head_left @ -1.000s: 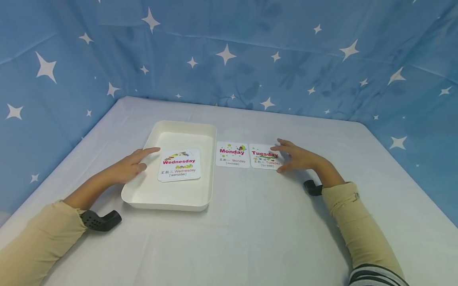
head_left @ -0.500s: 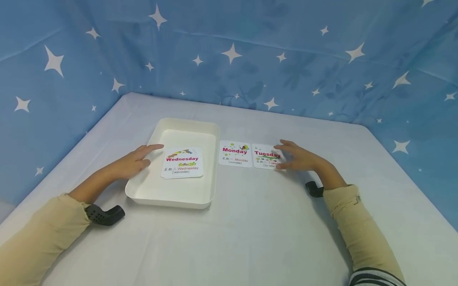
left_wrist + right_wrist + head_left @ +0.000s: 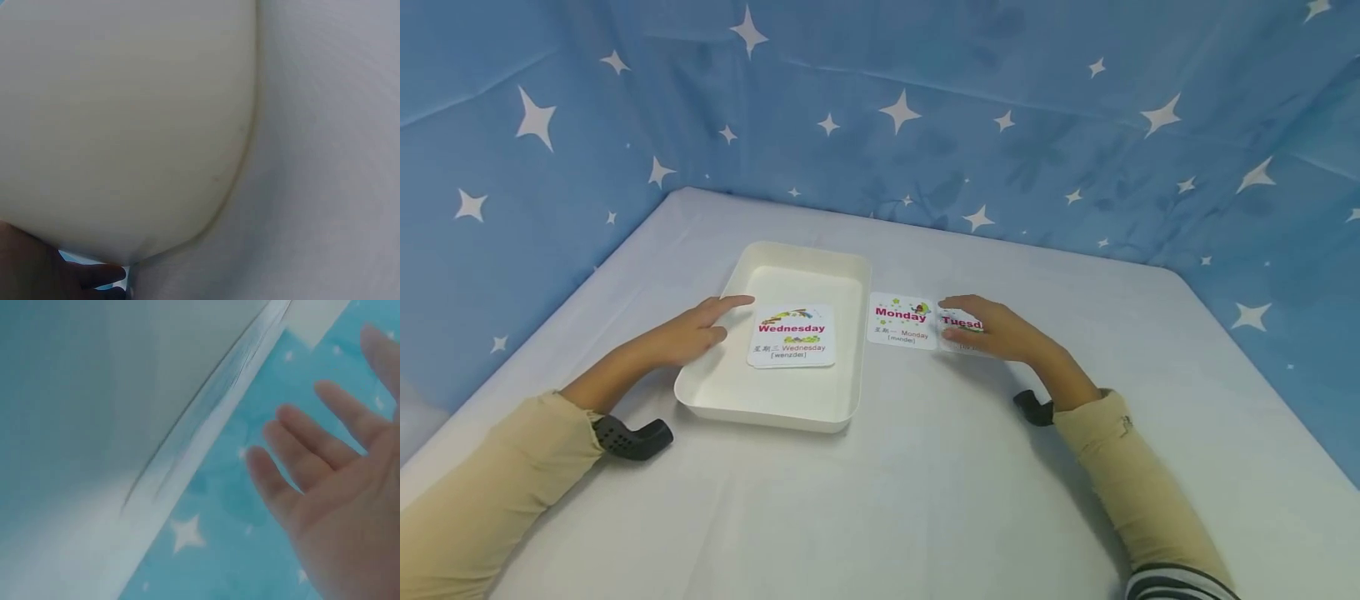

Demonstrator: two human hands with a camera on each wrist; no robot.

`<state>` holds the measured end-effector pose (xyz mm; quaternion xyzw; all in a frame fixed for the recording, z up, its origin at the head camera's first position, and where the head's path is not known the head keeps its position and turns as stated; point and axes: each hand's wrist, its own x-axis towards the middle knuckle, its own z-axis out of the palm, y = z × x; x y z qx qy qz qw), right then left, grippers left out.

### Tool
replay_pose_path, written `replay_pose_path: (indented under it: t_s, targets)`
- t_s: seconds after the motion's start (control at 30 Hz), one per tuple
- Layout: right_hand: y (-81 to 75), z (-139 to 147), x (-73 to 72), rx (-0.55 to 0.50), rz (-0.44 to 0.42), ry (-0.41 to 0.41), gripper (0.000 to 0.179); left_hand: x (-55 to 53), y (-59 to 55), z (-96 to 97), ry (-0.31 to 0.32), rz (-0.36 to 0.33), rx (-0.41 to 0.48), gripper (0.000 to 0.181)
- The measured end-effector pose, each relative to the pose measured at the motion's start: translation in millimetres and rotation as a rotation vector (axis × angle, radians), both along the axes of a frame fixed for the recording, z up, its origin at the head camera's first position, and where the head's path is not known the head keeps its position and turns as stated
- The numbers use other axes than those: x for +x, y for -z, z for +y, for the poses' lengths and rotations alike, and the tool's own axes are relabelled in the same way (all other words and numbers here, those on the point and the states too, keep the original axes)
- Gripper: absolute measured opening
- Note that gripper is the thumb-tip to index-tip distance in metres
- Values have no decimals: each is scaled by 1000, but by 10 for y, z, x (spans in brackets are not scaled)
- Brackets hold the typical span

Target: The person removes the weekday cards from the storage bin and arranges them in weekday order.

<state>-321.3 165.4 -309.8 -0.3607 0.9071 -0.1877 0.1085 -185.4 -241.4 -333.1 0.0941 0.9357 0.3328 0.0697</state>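
Note:
My left hand [image 3: 688, 333] is at the left rim of a shallow white tray [image 3: 767, 414], its index finger stretched out over the inside. In the left wrist view, part of that hand [image 3: 59, 275] shows beside the tray wall [image 3: 137, 125]. Inside the tray lies a white card printed "Wednesday" [image 3: 792, 336]. Right of the tray, a "Monday" card [image 3: 901, 321] lies flat beside a "Tuesday" card [image 3: 961, 320]. My right hand [image 3: 1000, 329] hovers above the Tuesday card and hides its right part. Its fingers [image 3: 300, 450] are spread, holding nothing, in the right wrist view.
A white cloth covers the table [image 3: 880, 500]. Behind it and along its sides hangs a blue curtain [image 3: 850, 58] with white stars. Black curved pieces [image 3: 634, 439] are worn at both wrists.
My right hand has moved left, from the Tuesday card's right edge to over its middle. My left hand stays at the tray rim. The head view has shifted slightly.

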Motion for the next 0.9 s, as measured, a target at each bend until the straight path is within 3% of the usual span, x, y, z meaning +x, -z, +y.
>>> replay_pose_path:
  t_s: [0.33,0.53,0.77,0.9]
  targets:
    - [-119,-696,138,-110,77,-111,38,18,-16,-54,-6,-4,3,55]
    - [-189,-1072,198,-150,74,-161,32,14,-12,-57,-5,0,9,55]
    - [-181,-1517,292,-46,49,-192,32,-17,16,-48,2,4,20,54]
    - [-131,-1704,324,34,36,-219,42,-43,18,-44,-9,-8,13,54]
